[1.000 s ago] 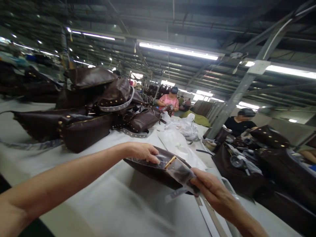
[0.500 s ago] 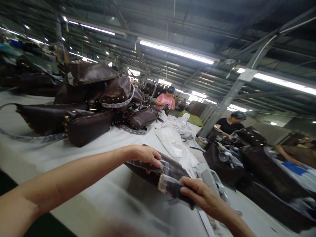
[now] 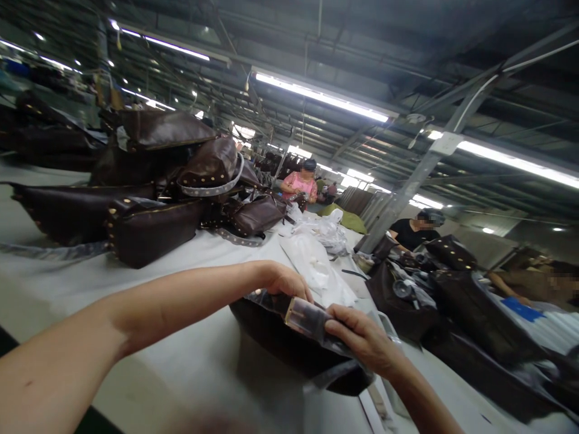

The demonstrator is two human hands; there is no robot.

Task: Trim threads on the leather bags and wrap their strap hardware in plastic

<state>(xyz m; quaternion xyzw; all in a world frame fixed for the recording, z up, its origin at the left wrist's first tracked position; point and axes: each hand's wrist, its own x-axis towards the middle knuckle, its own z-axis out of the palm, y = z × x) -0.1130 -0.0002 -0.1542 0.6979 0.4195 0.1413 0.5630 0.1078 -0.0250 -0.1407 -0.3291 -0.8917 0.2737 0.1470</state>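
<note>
A dark brown leather bag (image 3: 271, 334) lies on the pale table in front of me, wider than before across its near side. My right hand (image 3: 362, 337) pinches a belt strap between thumb and fingers; its metal buckle (image 3: 302, 316) is wrapped in clear plastic and points left. Over the bag's top edge, my left hand (image 3: 289, 282) is bent down with fingers curled, close behind the buckle. The buckle and strap hide its fingertips, so what they grip does not show. A loose flap of clear plastic (image 3: 332, 375) hangs at the bag's right end.
Several brown studded bags (image 3: 154, 232) are piled at the left on the table. White paper and plastic wrapping (image 3: 316, 259) lie beyond my hands. More brown bags (image 3: 488, 319) cover a table at the right. Co-workers sit or stand behind, one in a pink top (image 3: 298, 184).
My left hand has moved a little right and curled downward behind the buckle. The buckle end has tilted up slightly, and more of the bag's dark side shows below.
</note>
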